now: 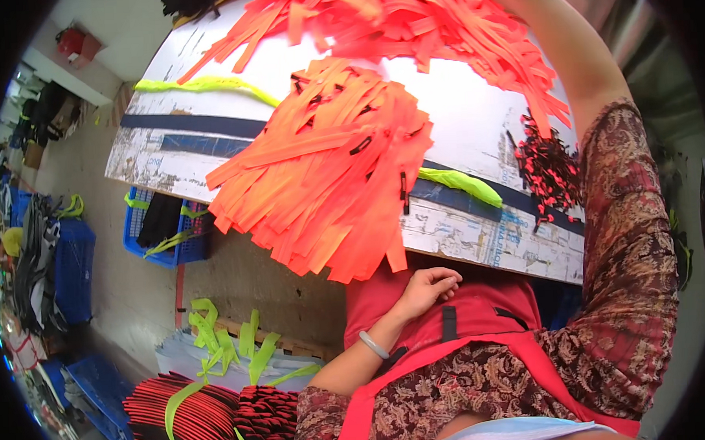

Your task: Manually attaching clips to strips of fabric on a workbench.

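Observation:
My left hand [430, 289] rests over my red apron, just below the table's near edge. Its fingers are curled together, and nothing shows in them. Up the right side my right arm [569, 49] stretches far across the table; the hand itself lies beyond the upper edge of the picture. A thick pile of orange fabric strips [327, 174], some with small black pieces on them, spreads over the middle and hangs past the near edge. More loose coral-red strips [407, 21] are heaped at the far side, close to my right forearm.
On the white worn table [457, 97] lie a neon yellow band [465, 185] and a heap of small black-and-red pieces [551, 164] at right. Below left stand a blue basket [153, 248] and bundles of red-black strips [184, 420]. Blue crates [75, 267] line the left.

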A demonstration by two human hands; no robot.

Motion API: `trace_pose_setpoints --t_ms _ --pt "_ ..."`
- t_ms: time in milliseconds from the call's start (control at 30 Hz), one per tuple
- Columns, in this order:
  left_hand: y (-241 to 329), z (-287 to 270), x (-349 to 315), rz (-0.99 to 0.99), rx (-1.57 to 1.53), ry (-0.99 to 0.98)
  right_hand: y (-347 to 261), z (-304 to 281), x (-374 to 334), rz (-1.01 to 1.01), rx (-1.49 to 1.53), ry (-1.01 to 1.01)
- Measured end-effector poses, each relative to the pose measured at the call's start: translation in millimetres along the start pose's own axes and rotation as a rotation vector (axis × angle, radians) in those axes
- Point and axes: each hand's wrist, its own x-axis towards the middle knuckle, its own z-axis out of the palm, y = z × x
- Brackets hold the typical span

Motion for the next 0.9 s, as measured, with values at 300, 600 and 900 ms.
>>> trace_pose_setpoints --t_ms 300,600,900 --pt "40 9 -16 0.425 0.317 0.304 -203 -199 -122 0.510 0.095 -0.333" --pt "209 72 7 0.800 0.499 0.078 -253 -165 -308 0.803 0.750 -0.831" --pt "118 39 29 0.250 0.279 0.078 -201 -131 -396 1.007 1.017 -0.604"
